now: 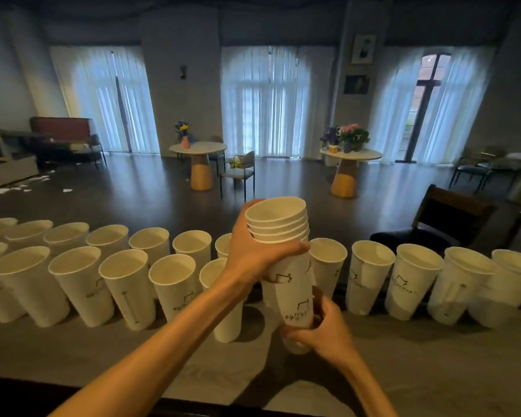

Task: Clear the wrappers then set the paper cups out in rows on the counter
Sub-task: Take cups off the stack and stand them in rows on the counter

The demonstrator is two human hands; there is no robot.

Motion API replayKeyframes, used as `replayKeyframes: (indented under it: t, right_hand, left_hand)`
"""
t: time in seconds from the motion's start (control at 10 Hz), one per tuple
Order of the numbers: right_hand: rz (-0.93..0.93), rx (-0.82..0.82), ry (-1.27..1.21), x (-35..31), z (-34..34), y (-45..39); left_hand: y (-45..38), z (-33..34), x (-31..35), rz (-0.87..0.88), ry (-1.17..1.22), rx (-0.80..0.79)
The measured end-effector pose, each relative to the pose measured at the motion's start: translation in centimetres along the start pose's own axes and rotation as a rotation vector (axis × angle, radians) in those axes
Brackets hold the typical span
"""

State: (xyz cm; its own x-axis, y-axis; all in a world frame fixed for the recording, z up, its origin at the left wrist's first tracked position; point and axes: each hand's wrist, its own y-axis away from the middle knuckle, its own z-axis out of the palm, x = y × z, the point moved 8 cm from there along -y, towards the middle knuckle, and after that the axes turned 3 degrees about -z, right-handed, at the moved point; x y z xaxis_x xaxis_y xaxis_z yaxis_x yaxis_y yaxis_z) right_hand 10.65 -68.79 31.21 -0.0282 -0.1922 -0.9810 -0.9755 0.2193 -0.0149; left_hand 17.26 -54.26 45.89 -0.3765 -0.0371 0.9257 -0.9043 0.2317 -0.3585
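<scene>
A nested stack of white paper cups (pixel 278 224) is held above the grey counter (pixel 133 350). My left hand (pixel 254 251) grips the stack just under its rims. My right hand (pixel 325 329) grips the bottom cup (pixel 297 308) of the stack, which sits slid partly down from the others. Several white cups with a small printed logo stand upright on the counter. A back row (pixel 109 239) runs along the far edge from the left to the far right (pixel 463 281). A second, nearer row (pixel 124 284) covers the left half and ends at a cup (pixel 223 314) behind my left forearm.
Past the counter's far edge the floor drops away to a room with round tables (pixel 198 148), chairs (pixel 442 218) and flower vases. Scraps of white paper (pixel 0 191) lie on the floor at far left. A pale sheet (pixel 301 395) lies at the counter's near edge.
</scene>
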Motion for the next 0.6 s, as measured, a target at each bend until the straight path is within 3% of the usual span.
replayKeyframes:
  t: [0.2, 0.3, 0.4, 0.5, 0.6]
  right_hand:
    - [-0.018, -0.015, -0.052, 3.6, 2.4, -1.3]
    - [0.078, 0.034, 0.084, 4.9, 3.5, -3.6]
    - [0.068, 0.038, 0.309, 3.4, 3.9, -5.1]
    - [0.019, -0.054, 0.321, 4.3, 2.7, -4.4]
    - [0.039, -0.025, 0.118, 5.3, -0.6, -3.0]
  left_hand:
    - [-2.0, -3.5, 4.5, 0.086, 0.105, 0.128]
    - [-2.2, -4.6, 5.7, 0.093, 0.139, 0.162]
    - [-2.2, -4.7, 6.0, 0.089, 0.153, 0.123]
    - [-1.8, -3.0, 5.5, 0.056, 0.156, 0.030]
    - [-1.4, -0.6, 4.6, 0.010, 0.187, -0.072]
